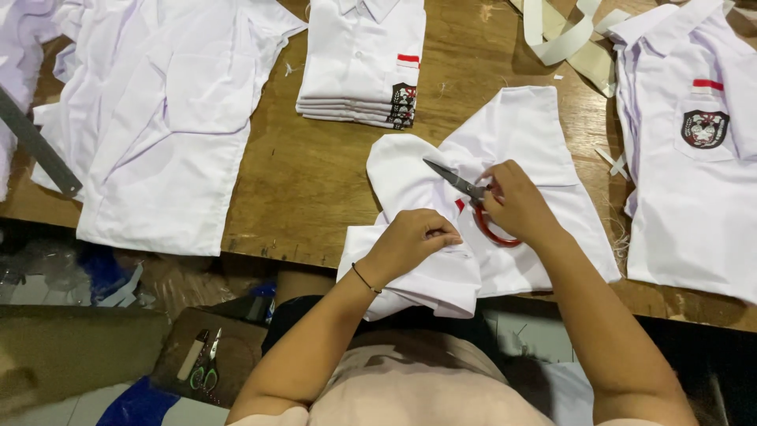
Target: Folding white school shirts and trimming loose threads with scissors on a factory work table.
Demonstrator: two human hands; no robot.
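A single view comes from a camera worn on the person's head. It looks steeply down over the person's chest and forearms onto the wooden desk (315, 173), near enough that both hands sit at mid-frame. The far edge of the picture reaches a stack of folded shirts (359, 63). The desk's near edge crosses the lower half, and below it the floor (47, 394) shows at bottom left. No second view shares the scene.

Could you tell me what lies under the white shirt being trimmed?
Under the white shirt the wooden table shows at its edges; whatever is beneath its middle stays covered.
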